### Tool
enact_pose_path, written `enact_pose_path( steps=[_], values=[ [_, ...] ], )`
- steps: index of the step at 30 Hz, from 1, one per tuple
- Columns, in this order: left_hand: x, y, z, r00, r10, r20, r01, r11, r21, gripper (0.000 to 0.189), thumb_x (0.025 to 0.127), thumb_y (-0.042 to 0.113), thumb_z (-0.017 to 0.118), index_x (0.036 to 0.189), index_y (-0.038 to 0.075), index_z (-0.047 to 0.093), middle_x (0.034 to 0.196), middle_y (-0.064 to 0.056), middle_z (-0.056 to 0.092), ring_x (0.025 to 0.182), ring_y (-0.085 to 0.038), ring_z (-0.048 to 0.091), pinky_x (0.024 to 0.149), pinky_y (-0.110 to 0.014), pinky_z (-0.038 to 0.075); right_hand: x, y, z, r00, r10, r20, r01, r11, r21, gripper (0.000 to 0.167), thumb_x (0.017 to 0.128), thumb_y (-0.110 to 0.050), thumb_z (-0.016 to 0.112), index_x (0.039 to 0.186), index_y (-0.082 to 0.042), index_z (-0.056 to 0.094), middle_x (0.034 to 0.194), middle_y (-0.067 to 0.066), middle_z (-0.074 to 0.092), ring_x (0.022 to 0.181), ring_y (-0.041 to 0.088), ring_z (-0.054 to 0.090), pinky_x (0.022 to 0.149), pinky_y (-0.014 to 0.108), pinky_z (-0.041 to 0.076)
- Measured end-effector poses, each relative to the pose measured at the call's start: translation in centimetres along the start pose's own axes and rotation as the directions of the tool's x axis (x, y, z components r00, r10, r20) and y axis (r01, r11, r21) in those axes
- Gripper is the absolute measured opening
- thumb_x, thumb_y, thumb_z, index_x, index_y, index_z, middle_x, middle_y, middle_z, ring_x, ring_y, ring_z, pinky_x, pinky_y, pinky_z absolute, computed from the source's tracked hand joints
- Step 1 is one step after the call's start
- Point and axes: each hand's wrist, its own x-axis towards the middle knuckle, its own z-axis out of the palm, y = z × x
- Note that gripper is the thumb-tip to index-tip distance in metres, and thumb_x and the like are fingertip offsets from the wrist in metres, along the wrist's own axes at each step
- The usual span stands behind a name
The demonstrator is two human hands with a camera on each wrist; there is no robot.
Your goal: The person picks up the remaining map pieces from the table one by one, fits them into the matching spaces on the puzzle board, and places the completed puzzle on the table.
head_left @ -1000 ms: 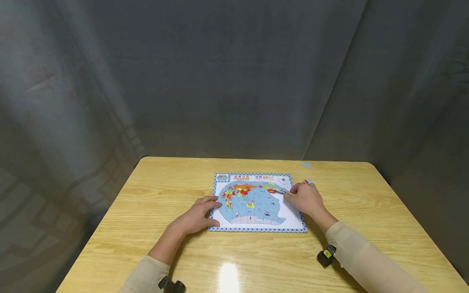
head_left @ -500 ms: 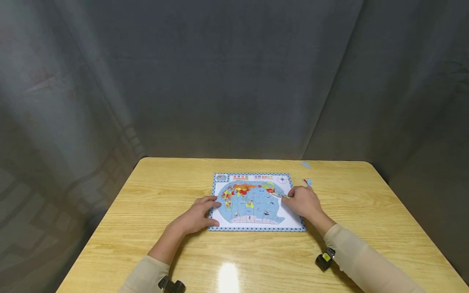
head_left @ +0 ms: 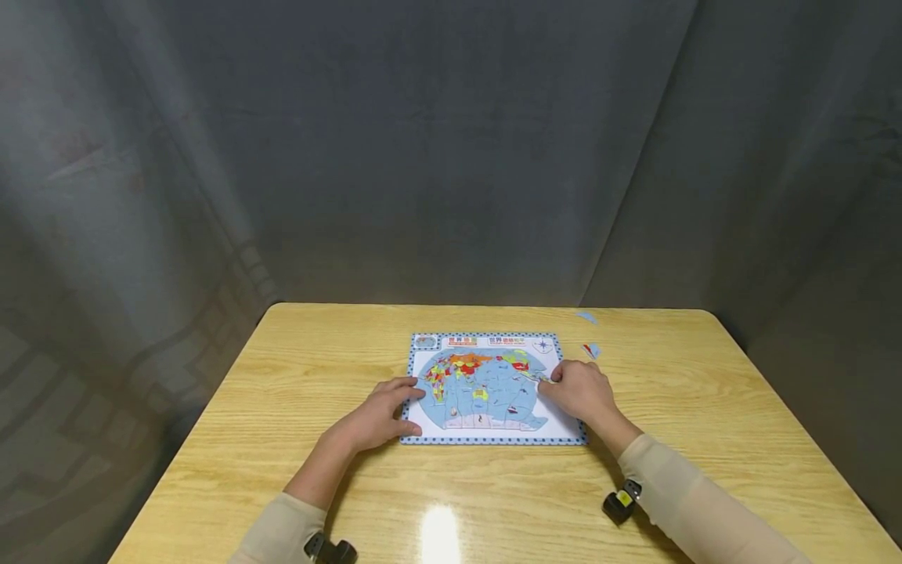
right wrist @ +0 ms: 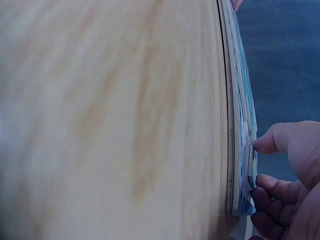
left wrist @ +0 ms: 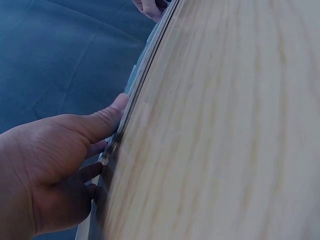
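Note:
A world-map jigsaw board (head_left: 493,441) with a blue dotted border lies flat on the table. Map pieces fill much of its oval, and bare white shows on the right side. My left hand (head_left: 384,411) rests on the board's left edge; its thumb (left wrist: 119,102) lies along the rim in the left wrist view. At the map's right side, my right hand (head_left: 583,389) pinches a small puzzle piece (right wrist: 251,162) between thumb and index finger, low against the board. The fingers hide most of that piece in the head view.
Two loose puzzle pieces lie beyond the board's upper right: a blue and red one (head_left: 590,350) and a plain blue one (head_left: 586,317) farther back. The wooden table (head_left: 211,439) ends at a dark grey curtain (head_left: 451,157).
My right hand has shifted slightly left and toward me with the piece, uncovering more of the blue and red loose piece. The left hand has stayed on the board's edge.

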Motion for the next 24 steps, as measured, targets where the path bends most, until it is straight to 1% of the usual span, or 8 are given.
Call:
enact_pose_path(
  steps=[6, 14, 19, 24],
  values=[
    [0.05, -0.03, 0.08, 1.000, 0.012, -0.006, -0.012, 1.000, -0.005, 0.061, 0.083, 0.034, 0.078, 0.135, 0.008, 0.058, 0.150, -0.015, 0.040, 0.138, -0.038, 0.032, 0.110, -0.051, 0.030, -0.27, -0.26, 0.10, 1.000, 0.008, -0.001, -0.008, 1.000, -0.001, 0.035, 0.083, -0.037, 0.071, 0.093, -0.004, 0.071, 0.091, 0.009, 0.069, 0.084, 0.029, 0.054, 0.073, 0.047, 0.041],
    [0.00, 0.09, 0.00, 1.000, -0.006, 0.002, 0.006, 1.000, -0.005, 0.061, 0.083, 0.034, 0.078, 0.136, 0.010, 0.058, 0.151, -0.013, 0.039, 0.139, -0.037, 0.031, 0.111, -0.050, 0.029, -0.56, -0.28, 0.12, 1.000, 0.004, 0.000, -0.004, 1.000, 0.011, 0.033, 0.083, -0.038, 0.072, 0.091, -0.006, 0.070, 0.090, 0.008, 0.069, 0.084, 0.029, 0.053, 0.076, 0.047, 0.041],
    [0.03, 0.07, -0.01, 1.000, -0.015, 0.007, 0.015, 1.000, -0.005, 0.061, 0.083, 0.034, 0.078, 0.136, 0.011, 0.058, 0.152, -0.012, 0.038, 0.139, -0.037, 0.030, 0.111, -0.050, 0.029, -0.74, -0.27, 0.14, 1.000, -0.011, -0.006, 0.011, 0.999, 0.030, 0.029, 0.085, -0.036, 0.072, 0.089, -0.007, 0.071, 0.084, 0.004, 0.067, 0.084, 0.028, 0.053, 0.077, 0.047, 0.039],
    [0.06, 0.01, -0.03, 1.000, -0.018, 0.011, 0.018, 1.000, -0.003, 0.061, 0.084, 0.035, 0.078, 0.136, 0.011, 0.057, 0.152, -0.012, 0.038, 0.140, -0.036, 0.030, 0.111, -0.049, 0.030, -0.85, -0.25, 0.17, 0.999, -0.044, -0.030, 0.046, 0.998, 0.039, 0.021, 0.087, -0.030, 0.070, 0.086, -0.009, 0.072, 0.077, 0.001, 0.065, 0.083, 0.029, 0.053, 0.078, 0.049, 0.038]
  ],
)
